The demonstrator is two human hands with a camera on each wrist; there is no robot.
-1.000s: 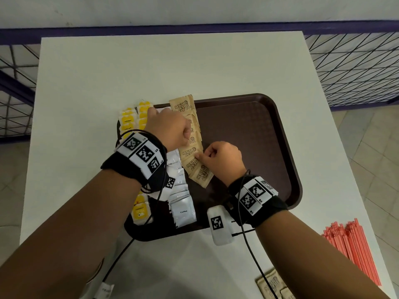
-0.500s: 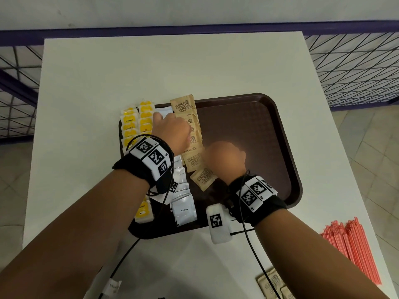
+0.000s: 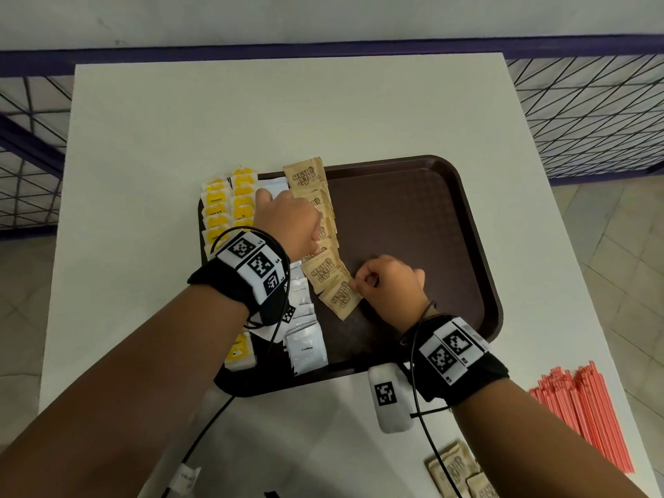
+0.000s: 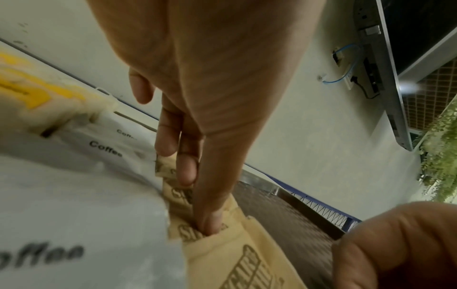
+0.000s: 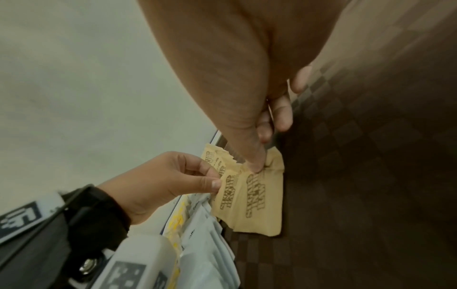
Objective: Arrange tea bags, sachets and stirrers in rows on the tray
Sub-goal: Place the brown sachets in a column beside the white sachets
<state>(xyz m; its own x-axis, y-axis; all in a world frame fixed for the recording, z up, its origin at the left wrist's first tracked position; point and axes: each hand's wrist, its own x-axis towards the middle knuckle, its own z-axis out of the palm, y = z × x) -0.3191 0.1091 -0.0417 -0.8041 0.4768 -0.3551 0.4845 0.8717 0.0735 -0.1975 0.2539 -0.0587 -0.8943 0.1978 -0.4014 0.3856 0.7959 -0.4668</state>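
Note:
A dark brown tray [image 3: 413, 217] holds three columns: yellow tea bags [image 3: 222, 210] on the left, white coffee sachets [image 3: 305, 348] beside them, then brown sugar sachets [image 3: 305, 179]. My left hand [image 3: 287, 221] lies over the middle of the sugar column. Its thumb [image 4: 210, 223] and fingertips hold the overlapping sugar sachets there. My right hand [image 3: 359, 282] pinches the far right corner of the nearest sugar sachet [image 5: 259, 203], which lies tilted on the tray. The left hand hides part of the coffee column.
The right half of the tray is bare. A bundle of red stirrers [image 3: 589, 415] lies on the white table at the right edge. Loose sugar sachets [image 3: 452, 469] sit near the front edge. A white tagged device [image 3: 388, 397] and cables hang below my wrists.
My right hand blurred a little to the right, then settled again on the nearest sugar sachet's corner. The left hand stays on the sugar column, with barely any shift.

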